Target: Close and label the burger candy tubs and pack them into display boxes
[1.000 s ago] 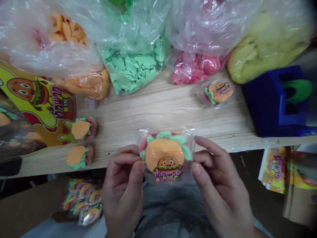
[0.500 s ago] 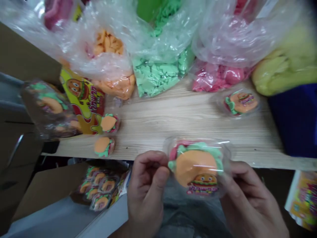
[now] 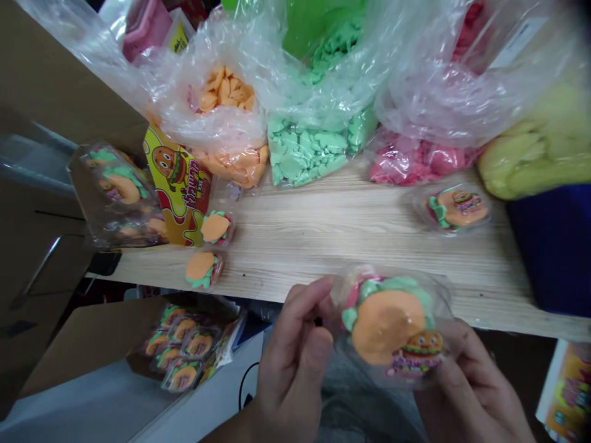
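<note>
Two edges of a clear burger-shaped pack [image 3: 388,326] were pinched by the half-closed left hand [image 3: 293,369] and cupped by the right hand [image 3: 466,394], the pack being held up over the front edge of the wooden table [image 3: 323,246].

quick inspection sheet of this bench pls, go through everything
surface: light wood-grain table, edge runs below the packs
job's things: clear burger pack, held over the table edge
clutter: plastic bag of green crumbly material, others orange, pink, yellow; loose burger pack; yellow printed card
grippers: left hand pinches the pack's left side; right hand grips it from below
cables: thin black cable below the table
surroundings: cardboard box holding more packs; dark blue box
</note>
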The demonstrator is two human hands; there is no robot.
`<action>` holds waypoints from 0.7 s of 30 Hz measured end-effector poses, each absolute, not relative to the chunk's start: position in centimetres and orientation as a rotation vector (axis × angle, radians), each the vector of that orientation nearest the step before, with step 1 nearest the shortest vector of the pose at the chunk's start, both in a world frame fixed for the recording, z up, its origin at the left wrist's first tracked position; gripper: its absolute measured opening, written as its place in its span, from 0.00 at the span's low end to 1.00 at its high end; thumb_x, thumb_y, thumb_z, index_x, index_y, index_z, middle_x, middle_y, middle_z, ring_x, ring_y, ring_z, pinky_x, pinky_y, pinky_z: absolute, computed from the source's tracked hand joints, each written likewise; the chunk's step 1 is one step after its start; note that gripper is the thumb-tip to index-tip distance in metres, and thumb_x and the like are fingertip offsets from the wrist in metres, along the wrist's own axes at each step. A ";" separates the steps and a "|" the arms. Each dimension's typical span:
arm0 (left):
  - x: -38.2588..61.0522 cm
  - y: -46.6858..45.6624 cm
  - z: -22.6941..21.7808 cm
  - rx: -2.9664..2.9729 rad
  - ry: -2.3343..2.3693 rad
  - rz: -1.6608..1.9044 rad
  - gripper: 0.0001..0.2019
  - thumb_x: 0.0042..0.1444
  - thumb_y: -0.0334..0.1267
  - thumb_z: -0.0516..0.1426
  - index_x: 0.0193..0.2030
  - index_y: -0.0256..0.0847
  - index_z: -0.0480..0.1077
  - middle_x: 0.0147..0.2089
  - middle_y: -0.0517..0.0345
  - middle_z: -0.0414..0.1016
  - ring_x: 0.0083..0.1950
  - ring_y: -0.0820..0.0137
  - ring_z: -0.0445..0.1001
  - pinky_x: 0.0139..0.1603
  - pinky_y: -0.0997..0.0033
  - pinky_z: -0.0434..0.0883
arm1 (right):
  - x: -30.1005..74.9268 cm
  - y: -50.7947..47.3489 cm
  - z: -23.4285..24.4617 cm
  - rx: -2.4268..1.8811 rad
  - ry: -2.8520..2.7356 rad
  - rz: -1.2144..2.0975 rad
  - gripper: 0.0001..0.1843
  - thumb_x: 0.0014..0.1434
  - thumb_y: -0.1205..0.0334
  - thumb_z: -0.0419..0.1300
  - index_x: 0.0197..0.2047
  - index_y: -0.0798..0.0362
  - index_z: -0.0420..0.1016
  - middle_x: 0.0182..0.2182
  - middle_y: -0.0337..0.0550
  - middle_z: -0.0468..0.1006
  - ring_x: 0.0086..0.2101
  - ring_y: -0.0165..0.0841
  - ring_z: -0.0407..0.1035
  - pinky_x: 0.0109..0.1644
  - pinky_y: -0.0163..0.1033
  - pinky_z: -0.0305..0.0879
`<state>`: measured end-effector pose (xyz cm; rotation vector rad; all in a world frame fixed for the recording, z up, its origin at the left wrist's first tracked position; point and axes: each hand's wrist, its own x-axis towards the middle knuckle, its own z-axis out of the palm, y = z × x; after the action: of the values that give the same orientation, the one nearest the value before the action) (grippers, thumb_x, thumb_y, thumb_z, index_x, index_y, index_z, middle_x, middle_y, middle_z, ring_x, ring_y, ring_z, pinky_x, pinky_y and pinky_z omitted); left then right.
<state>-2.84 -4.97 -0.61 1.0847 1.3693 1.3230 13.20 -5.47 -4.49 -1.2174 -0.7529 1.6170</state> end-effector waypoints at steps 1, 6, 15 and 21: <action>-2.9 -4.9 -0.7 1.136 1.385 1.329 0.16 0.61 0.42 0.50 0.56 0.57 0.65 0.40 0.58 0.68 0.38 0.72 0.67 0.42 0.75 0.71 | 13.1 -5.4 -4.5 -1.189 -0.751 1.636 0.06 0.59 0.59 0.55 0.38 0.45 0.72 0.26 0.39 0.73 0.24 0.29 0.67 0.27 0.31 0.68; -3.0 -4.4 -1.4 0.959 1.432 1.431 0.14 0.53 0.41 0.60 0.48 0.55 0.71 0.41 0.60 0.71 0.38 0.74 0.69 0.41 0.77 0.70 | 12.3 -5.2 -4.3 -1.212 -0.773 1.604 0.13 0.61 0.60 0.53 0.49 0.41 0.69 0.34 0.41 0.75 0.28 0.29 0.69 0.30 0.33 0.70; -4.1 -3.0 -5.4 0.847 1.524 0.960 0.16 0.61 0.47 0.49 0.44 0.41 0.71 0.48 0.52 0.72 0.51 0.65 0.69 0.57 0.61 0.61 | 11.9 -2.6 -6.1 -1.550 -1.047 1.343 0.23 0.61 0.57 0.52 0.60 0.46 0.59 0.28 0.37 0.69 0.26 0.28 0.64 0.31 0.33 0.66; -3.2 -2.7 -8.3 1.472 1.578 0.836 0.20 0.61 0.47 0.47 0.58 0.45 0.60 0.61 0.49 0.57 0.64 0.61 0.54 0.63 0.55 0.54 | 13.3 -1.4 -8.7 -1.609 -1.107 1.395 0.23 0.64 0.53 0.44 0.57 0.53 0.64 0.30 0.43 0.72 0.27 0.32 0.67 0.29 0.38 0.68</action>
<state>-3.16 -2.70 -8.28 1.4721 1.5780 0.8357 13.35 -1.37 -8.75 -1.6095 -1.1073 1.3954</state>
